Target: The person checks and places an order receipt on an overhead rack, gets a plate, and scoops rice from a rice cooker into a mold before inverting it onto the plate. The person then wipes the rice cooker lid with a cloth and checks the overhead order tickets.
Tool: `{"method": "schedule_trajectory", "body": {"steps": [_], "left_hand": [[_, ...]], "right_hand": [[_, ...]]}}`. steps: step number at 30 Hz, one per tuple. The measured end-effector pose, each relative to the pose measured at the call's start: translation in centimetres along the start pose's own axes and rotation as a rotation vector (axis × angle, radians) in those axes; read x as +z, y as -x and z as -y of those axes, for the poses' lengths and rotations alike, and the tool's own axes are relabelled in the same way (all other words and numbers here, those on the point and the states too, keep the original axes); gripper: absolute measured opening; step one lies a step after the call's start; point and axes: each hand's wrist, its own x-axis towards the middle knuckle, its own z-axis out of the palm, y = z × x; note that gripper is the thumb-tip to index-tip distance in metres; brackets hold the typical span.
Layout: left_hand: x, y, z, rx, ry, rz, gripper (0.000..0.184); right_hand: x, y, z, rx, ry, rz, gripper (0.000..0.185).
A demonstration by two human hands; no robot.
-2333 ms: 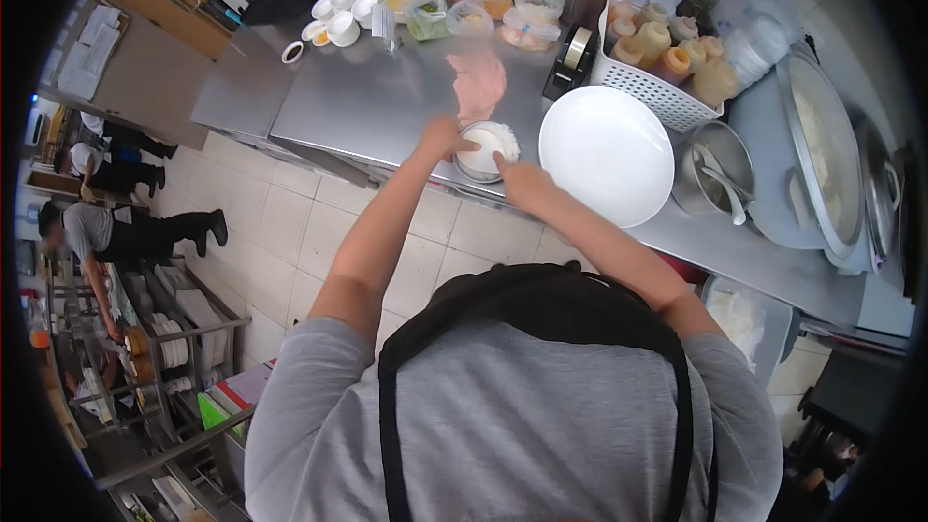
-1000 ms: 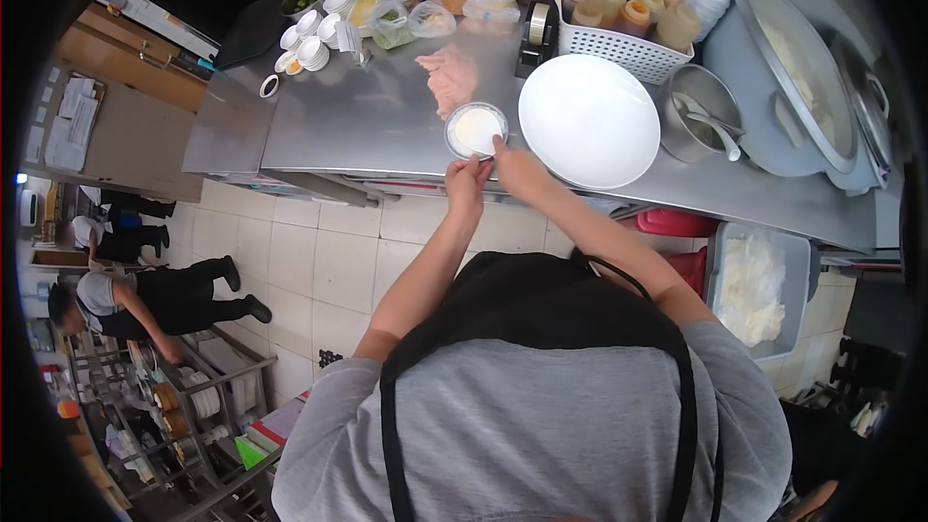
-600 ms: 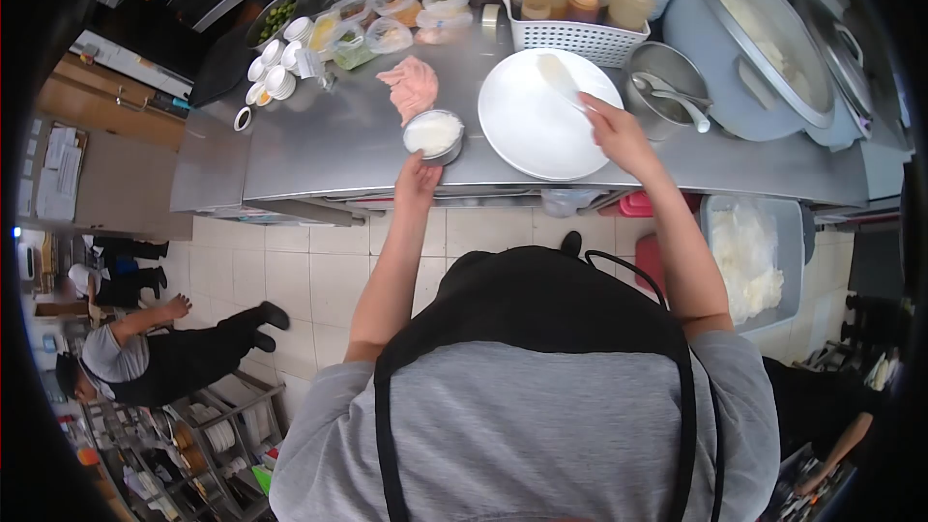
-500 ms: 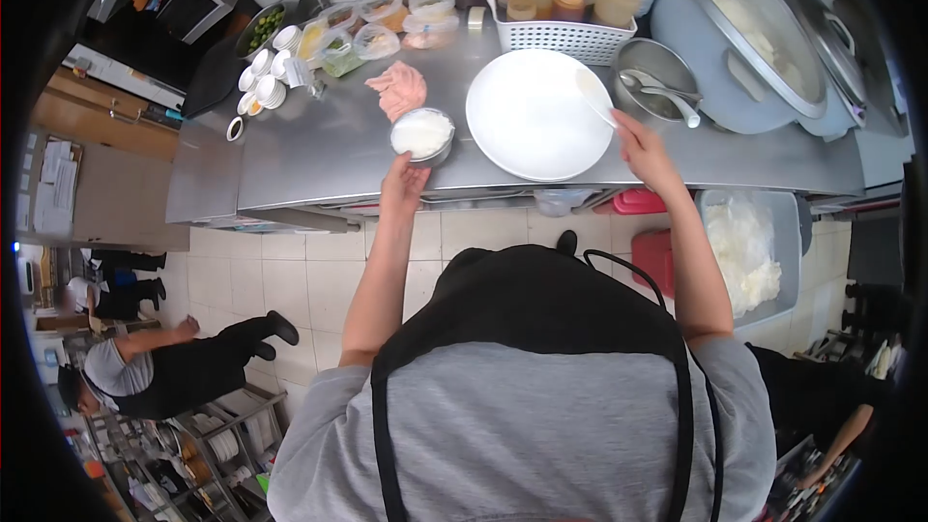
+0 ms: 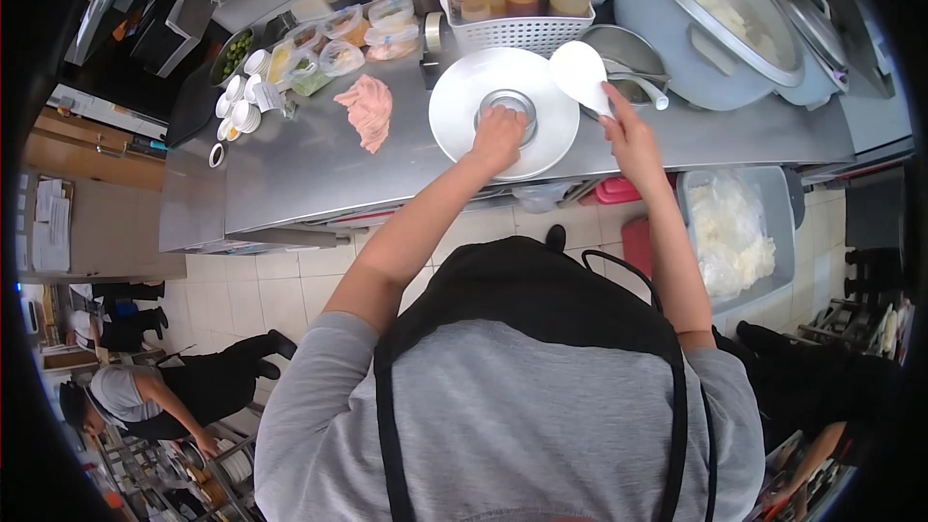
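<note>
A round metal bowl (image 5: 507, 107) is on the large white plate (image 5: 457, 140), its base facing up. My left hand (image 5: 499, 135) rests on it with curled fingers. In my right hand (image 5: 630, 135) is a white paddle (image 5: 580, 74), held by its handle over the plate's right edge. The rice is not visible under the bowl. A crumpled pink cloth (image 5: 365, 111) lies on the steel counter (image 5: 300, 164) left of the plate.
Behind the plate stands a white basket (image 5: 522, 34) of sauce bottles. At its right are a steel pot (image 5: 638, 50) with spoons and a large rice container (image 5: 677, 39). Lidded tubs (image 5: 341, 56) and small white cups (image 5: 246, 116) stand at the left. Co-workers are at both sides.
The bowl of white rice has gone from beside the pink cloth onto the plate, turned over, with my left hand. My right hand has lifted the paddle near the plate's right edge.
</note>
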Motion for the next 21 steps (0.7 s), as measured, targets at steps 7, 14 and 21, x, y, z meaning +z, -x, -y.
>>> {"method": "schedule_trajectory", "body": {"steps": [7,14,21], "left_hand": [[-4.3,1.8,5.0,-0.281,0.498,-0.327,0.055],[-7.0,12.3,9.5,-0.774,1.283,-0.549,0.036],[-5.6,18.1,7.7,-0.907,1.595,-0.561,0.028]], "right_hand": [[6.5,-3.0,-3.2,0.003,-0.174,-0.006,0.041],[13.1,-4.0,-1.2,-0.076,0.33,0.431,0.028],[11.6,-9.1,0.4,-0.263,0.333,0.548,0.033]]}}
